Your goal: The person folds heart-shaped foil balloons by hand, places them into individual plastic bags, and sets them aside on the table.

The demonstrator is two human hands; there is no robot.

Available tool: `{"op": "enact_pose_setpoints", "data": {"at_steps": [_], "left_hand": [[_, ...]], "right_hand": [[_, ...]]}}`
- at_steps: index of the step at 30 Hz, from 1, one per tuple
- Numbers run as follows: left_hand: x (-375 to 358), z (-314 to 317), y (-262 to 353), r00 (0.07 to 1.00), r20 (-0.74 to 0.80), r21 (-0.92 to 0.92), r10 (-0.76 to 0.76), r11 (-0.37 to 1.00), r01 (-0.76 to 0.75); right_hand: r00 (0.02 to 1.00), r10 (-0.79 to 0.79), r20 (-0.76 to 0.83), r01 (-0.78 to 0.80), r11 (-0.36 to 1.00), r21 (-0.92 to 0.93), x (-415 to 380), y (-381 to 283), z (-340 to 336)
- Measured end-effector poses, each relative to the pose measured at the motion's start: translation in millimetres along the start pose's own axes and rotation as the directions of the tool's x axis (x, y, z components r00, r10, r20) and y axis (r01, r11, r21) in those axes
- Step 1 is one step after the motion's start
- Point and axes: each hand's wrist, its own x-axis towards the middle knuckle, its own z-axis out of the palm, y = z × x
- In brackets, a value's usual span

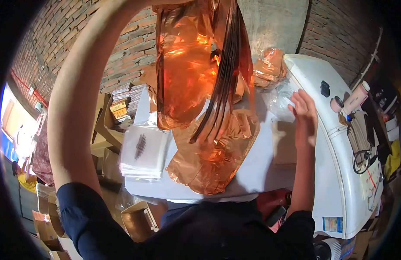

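Observation:
My left arm [74,99] reaches up and over, its hand mostly cut off by the top edge. From there hangs a bunch of shiny copper-coloured plastic bags [185,65], their stacked edges fanned out in dark folds; the grip itself is hidden. Beneath them, more of the copper-coloured film [209,169] lies crumpled on the white table, touching the hanging part. My right hand [304,108] is raised on the right with nothing in it, fingers apart and slightly bent. It is near a clear plastic bag [280,99] and above a brown cardboard piece [285,143].
A stack of clear plastic sleeves [144,151] lies on the table's left side. Another copper-coloured bundle [268,67] sits at the back. Cardboard boxes [107,143] with packets stand at left. A white machine-like body [326,151] borders the right, carrying a pink cylinder [356,97].

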Motion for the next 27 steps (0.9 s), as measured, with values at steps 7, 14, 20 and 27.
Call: {"op": "enact_pose_setpoints", "data": {"at_steps": [7, 14, 20, 27], "left_hand": [[9, 13, 16, 0.994, 0.035, 0.04, 0.108, 0.993, -0.109], [-6, 16, 31, 0.995, -0.042, 0.053, 0.087, 0.995, -0.085], [-5, 21, 19, 0.994, 0.0, -0.024, 0.108, 0.994, -0.108], [13, 51, -2, 0.986, -0.071, -0.073, 0.149, 0.985, -0.154]], "right_hand": [[0.906, -0.408, 0.111, 0.422, 0.882, -0.21, -6, -69, 112], [0.917, -0.351, 0.189, 0.398, 0.796, -0.456, 44, -44, 117], [0.924, 0.14, 0.356, -0.003, 0.933, -0.361, 44, 9, 52], [0.948, 0.243, 0.205, -0.186, 0.947, -0.263, 69, 14, 17]]}}
